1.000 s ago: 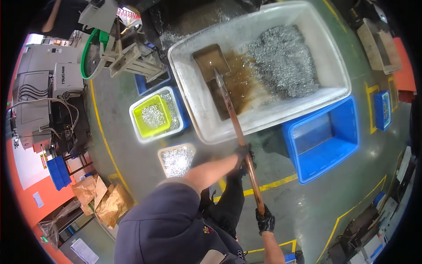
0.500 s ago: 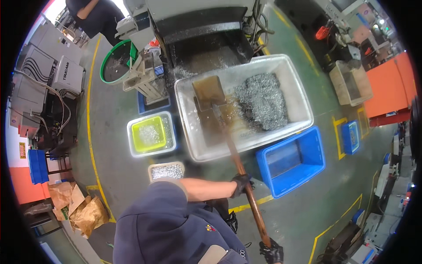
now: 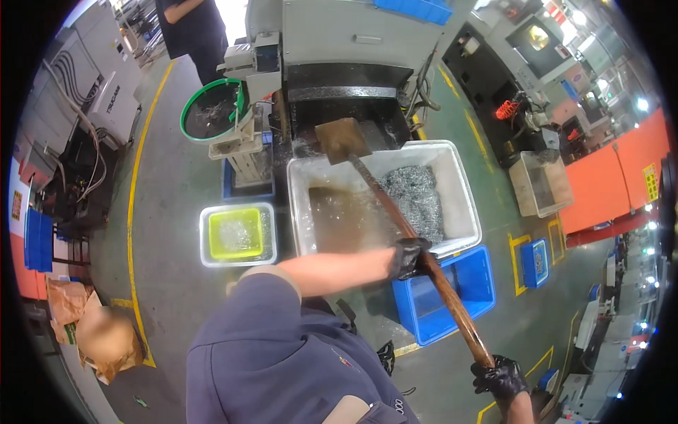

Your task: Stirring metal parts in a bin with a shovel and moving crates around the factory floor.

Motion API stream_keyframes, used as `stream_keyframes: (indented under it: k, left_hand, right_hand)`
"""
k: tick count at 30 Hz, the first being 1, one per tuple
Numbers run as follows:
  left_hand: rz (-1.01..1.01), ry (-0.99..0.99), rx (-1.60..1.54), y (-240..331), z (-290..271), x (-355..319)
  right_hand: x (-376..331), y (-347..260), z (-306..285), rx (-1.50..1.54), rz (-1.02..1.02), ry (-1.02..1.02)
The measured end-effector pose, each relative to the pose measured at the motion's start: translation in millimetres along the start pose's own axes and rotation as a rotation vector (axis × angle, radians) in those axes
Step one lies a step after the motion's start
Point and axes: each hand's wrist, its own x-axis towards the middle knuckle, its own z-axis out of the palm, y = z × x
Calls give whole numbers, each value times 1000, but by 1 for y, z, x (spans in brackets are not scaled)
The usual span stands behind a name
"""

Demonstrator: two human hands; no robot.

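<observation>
Both my hands wear black gloves and grip a long-handled shovel (image 3: 452, 300) with a brown wooden shaft. My left hand (image 3: 411, 258) wraps round the middle of the shaft, above the near edge of a white tub. Lower right, my right hand (image 3: 501, 376) closes round the shaft near its end. The flat square blade (image 3: 342, 140) is at the tub's far rim, in front of the machine's dark opening (image 3: 346, 116). Inside the white tub (image 3: 470, 205), a heap of grey metal chips (image 3: 413, 201) lies on the right, and murky brownish liquid covers the left part.
A blue bin (image 3: 480, 283) stands against the tub's near right side. To the left are a white basin with a yellow-green basket (image 3: 236, 233) and a green-rimmed round container (image 3: 212, 109). Another person (image 3: 194, 35) stands at the far left. Crumpled brown paper (image 3: 106, 339) lies lower left.
The shovel blade has moved from inside the tub up and away to its far rim. Both hands have shifted right, still holding the shaft. The view has tilted up somewhat.
</observation>
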Motion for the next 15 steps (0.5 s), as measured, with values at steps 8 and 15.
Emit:
stream_keyframes:
  k: [8, 15]
  left_hand:
    - [-242, 246, -162, -106, -34, 17]
    - [-414, 417, -256, -153, -107, 76]
  right_hand:
    - [-7, 61, 2, -191, 102, -55]
    - [70, 37, 16, -744, 230, -124]
